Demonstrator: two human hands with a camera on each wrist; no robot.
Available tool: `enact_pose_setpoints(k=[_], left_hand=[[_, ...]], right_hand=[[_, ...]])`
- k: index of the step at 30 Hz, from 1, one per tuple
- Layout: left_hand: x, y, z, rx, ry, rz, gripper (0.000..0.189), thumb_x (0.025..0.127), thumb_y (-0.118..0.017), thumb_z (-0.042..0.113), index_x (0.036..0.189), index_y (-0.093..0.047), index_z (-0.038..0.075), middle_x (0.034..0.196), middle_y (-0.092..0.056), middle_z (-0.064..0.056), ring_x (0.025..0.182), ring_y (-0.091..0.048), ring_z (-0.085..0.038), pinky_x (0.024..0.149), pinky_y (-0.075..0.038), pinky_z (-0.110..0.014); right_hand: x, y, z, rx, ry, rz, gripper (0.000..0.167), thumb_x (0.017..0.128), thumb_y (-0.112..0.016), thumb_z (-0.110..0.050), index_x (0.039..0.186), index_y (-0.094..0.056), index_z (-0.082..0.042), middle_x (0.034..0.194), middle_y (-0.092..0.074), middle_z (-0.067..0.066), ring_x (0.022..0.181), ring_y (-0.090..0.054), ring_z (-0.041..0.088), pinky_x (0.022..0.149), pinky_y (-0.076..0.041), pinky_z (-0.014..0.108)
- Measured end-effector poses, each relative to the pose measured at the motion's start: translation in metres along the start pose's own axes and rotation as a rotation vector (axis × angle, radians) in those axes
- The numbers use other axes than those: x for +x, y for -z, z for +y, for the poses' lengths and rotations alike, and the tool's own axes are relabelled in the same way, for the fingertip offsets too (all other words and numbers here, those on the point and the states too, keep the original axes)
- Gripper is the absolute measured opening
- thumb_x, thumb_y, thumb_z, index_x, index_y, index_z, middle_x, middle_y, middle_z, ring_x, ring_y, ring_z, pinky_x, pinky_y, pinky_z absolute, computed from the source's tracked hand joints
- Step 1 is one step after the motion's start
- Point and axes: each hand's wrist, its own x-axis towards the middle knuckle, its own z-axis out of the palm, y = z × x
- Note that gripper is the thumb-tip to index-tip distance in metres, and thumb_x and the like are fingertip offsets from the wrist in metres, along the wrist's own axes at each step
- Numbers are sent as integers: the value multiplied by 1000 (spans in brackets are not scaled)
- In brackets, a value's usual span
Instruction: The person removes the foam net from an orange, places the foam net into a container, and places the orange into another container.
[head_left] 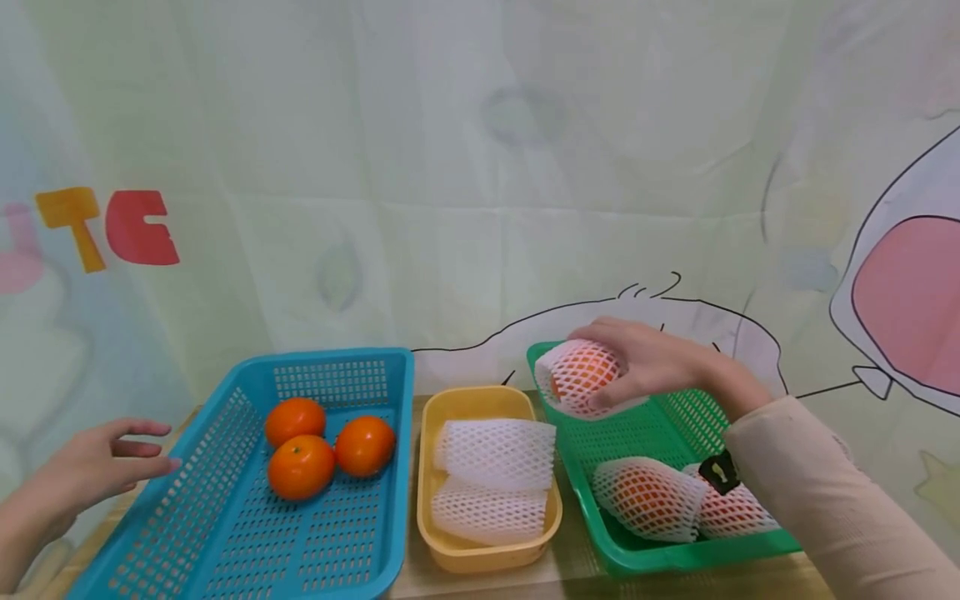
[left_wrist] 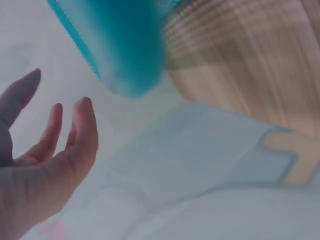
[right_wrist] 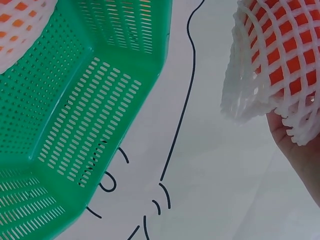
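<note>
My right hand (head_left: 641, 362) grips an orange in a white foam net sleeve (head_left: 583, 375), held above the back left part of the green basket (head_left: 611, 554). In the right wrist view the netted orange (right_wrist: 287, 55) fills the upper right, with part of the hand (right_wrist: 295, 150) below it. Two more netted oranges, one in front (head_left: 648, 496) and one partly behind the sleeve cuff (head_left: 731, 504), lie in the green basket. My left hand (head_left: 93, 467) holds nothing, fingers loosely spread beside the left rim of the blue basket (head_left: 408, 467).
Three bare oranges (head_left: 302, 467) sit together in the blue basket. Between the baskets stands a yellow tray (head_left: 491, 562) with white foam net sleeves (head_left: 495, 454) inside. All stand on a wooden-looking table (head_left: 555, 583) before a printed cloth backdrop (head_left: 465, 183).
</note>
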Motion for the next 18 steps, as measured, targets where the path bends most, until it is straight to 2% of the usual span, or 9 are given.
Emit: enact_pose_setpoints(k=[3,8,12,15,18], left_hand=[[-2,1,11,-7,-16,-2,81,83,-68,38,129,-31,-18,111,-49,-38,88,-59,-29,75,-54,-45],[-9,1,37,-3,-41,-52,78,85,-66,39,130,-32,-15,112,-51,-33,91,-57,-26,77,-54,-43],[-16,1,59,-13,-87,-91,72,89,-62,36,132,-31,-13,115,-51,-30,93,-57,-23,79,-54,-41],[-19,-3,74,-30,-128,-100,69,90,-60,35,133,-32,-11,119,-49,-31,95,-57,-22,79,-54,-40],[-19,-8,86,-49,-149,-80,70,90,-61,37,135,-32,-8,122,-47,-31,98,-57,-26,79,-54,-40]], right_hand=[[2,0,-2,-6,8,-7,70,71,-72,-37,132,-46,-15,110,-52,-2,92,-49,16,71,-48,30],[4,2,-6,-17,10,-8,70,71,-72,-37,132,-46,-14,110,-52,-2,93,-49,16,71,-48,30],[5,2,-9,-20,13,-6,71,71,-72,-37,132,-46,-13,110,-52,-2,93,-49,16,72,-48,30],[6,2,-11,-23,16,-7,72,70,-72,-37,132,-46,-12,110,-52,-2,93,-50,15,72,-48,30],[8,2,-14,-35,18,-6,73,70,-72,-37,133,-46,-12,109,-52,-2,92,-50,15,71,-48,30]])
